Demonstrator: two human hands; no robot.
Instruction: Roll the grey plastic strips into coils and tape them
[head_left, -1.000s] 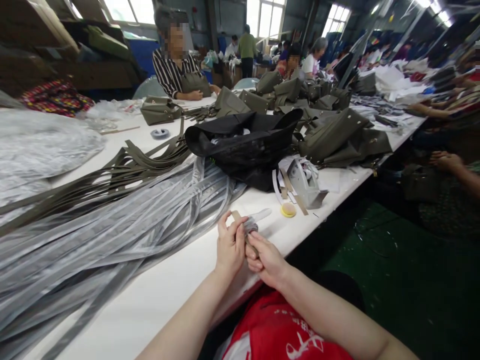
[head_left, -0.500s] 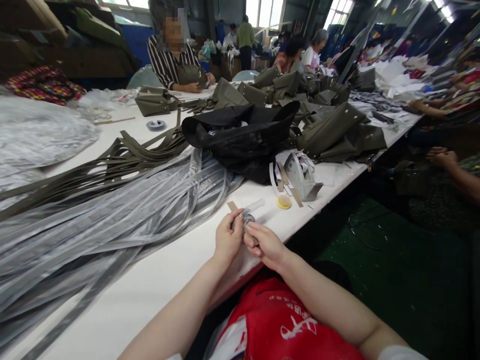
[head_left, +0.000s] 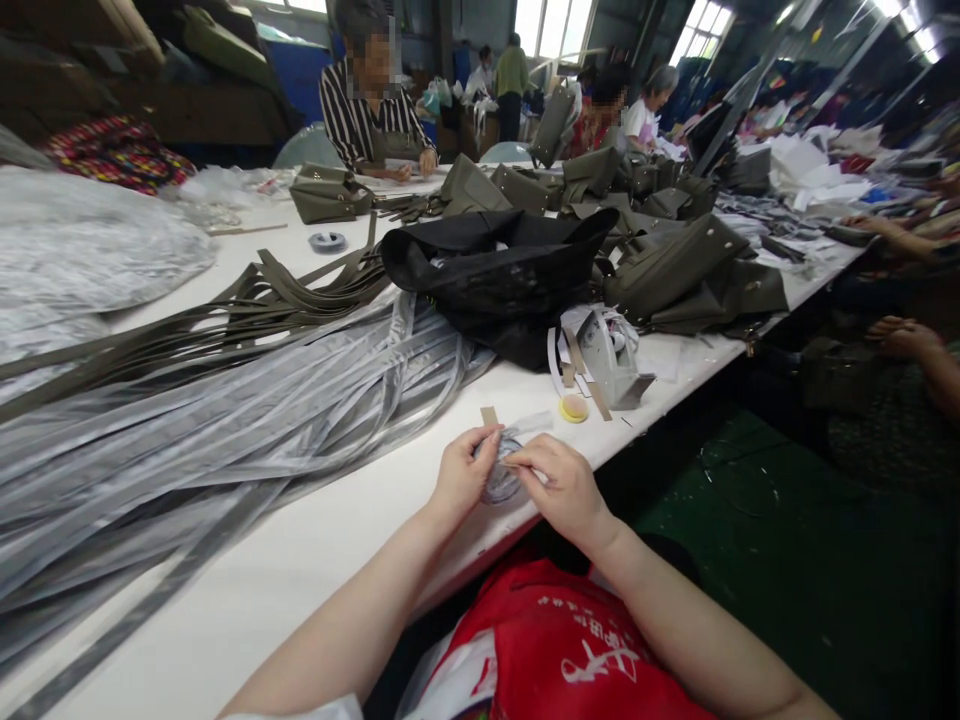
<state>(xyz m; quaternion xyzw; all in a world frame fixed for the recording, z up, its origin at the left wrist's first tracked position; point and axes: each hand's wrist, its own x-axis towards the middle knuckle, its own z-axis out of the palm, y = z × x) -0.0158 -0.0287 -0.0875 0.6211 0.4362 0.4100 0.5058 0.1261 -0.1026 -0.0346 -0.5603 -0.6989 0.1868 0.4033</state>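
Note:
Over the table's near edge, my left hand is closed on the side of a round grey coil that looks like a rolled strap in clear plastic. My right hand hovers at the coil's other side, thumb and forefinger pinched together on a small tan end I cannot make out clearly. A short tan strip sticks out beyond the left fingertips. Clear plastic film lies just past the coil. A yellow round tape roll rests to the right of it.
Long plastic-wrapped grey straps and bare olive straps spread across the left. A black bag stands ahead, beside a grey tape dispenser. Olive bags are heaped behind. Another coil lies farther off; a co-worker sits opposite.
The coil has turned so that its round face shows between my hands. My right hand has shifted from a closed grip on a tan piece to a fingertip pinch. The view has swung slightly left.

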